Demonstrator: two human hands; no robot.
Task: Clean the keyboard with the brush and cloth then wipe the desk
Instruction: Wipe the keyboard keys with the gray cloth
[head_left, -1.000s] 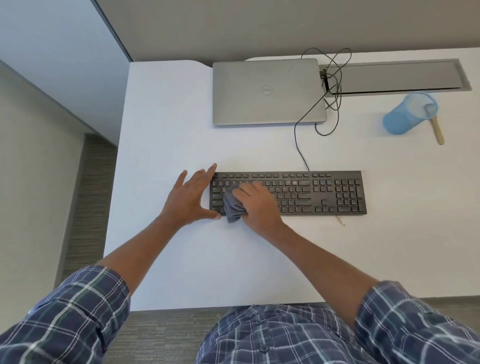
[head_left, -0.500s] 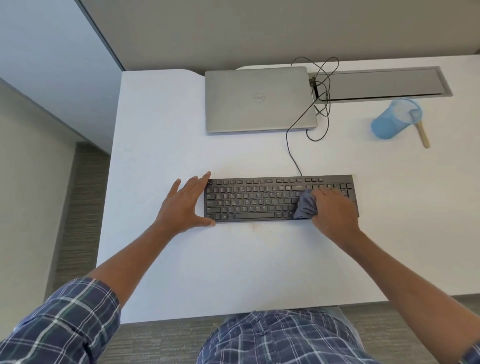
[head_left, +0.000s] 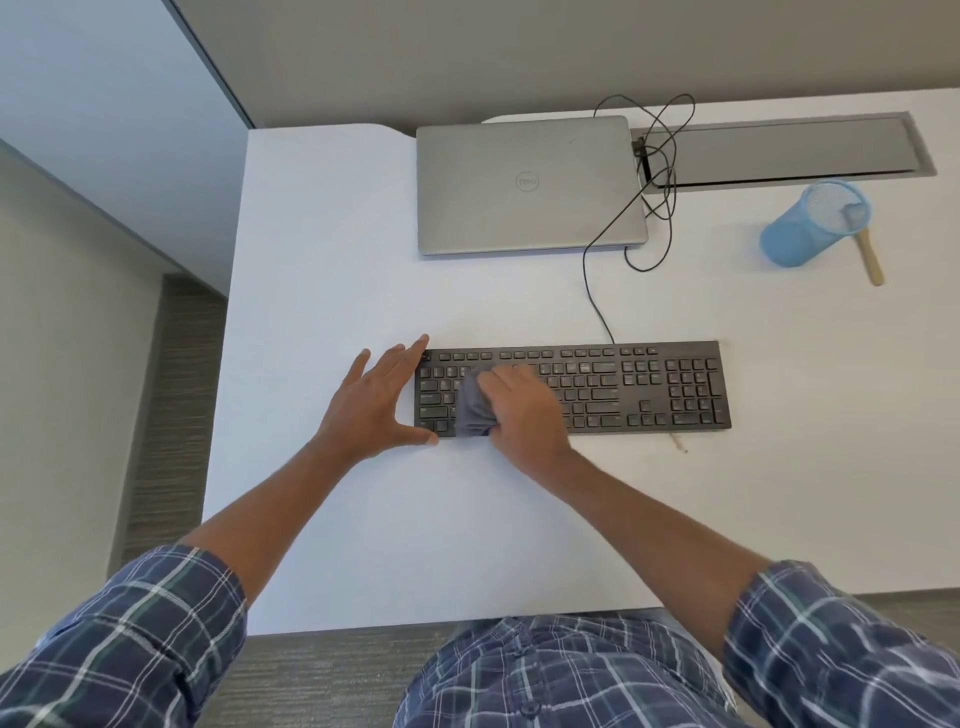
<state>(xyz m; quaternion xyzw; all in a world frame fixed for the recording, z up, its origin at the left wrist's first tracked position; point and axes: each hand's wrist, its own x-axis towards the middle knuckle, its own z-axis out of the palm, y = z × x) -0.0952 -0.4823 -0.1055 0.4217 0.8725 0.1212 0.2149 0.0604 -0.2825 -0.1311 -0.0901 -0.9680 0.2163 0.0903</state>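
My right hand (head_left: 519, 413) gripped the bunched cloth (head_left: 471, 410) on the keyboard (head_left: 649, 384); left hand (head_left: 375, 402), fingers spread flat, braced its end. Light, row-wise strokes looked best.

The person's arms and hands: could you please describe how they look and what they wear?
Both arms wear a plaid shirt, navy blue crossed with white and green lines. The left sleeve and right sleeve end near the elbows, leaving the forearms bare. The left hand and right hand are bare: no gloves, watch or rings visible.
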